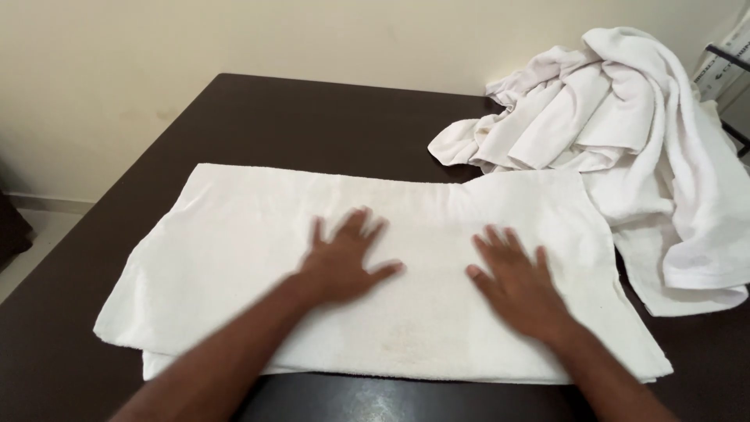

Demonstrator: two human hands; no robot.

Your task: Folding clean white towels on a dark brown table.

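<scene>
A dark desk [258, 117] carries a folded white towel [234, 234] spread flat in front, a crumpled white heap [625, 133] touching its far right corner, while left hand [340, 266] and right hand [519, 285] press it, grip wide, fingers splayed, holding nothing.

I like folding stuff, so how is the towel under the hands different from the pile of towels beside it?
The folded towel lies flat and smooth; the towel pile is crumpled and heaped. Both hands, left hand and right hand, press the folded towel; nothing touches the pile. Both are white, on the dark table.
</scene>
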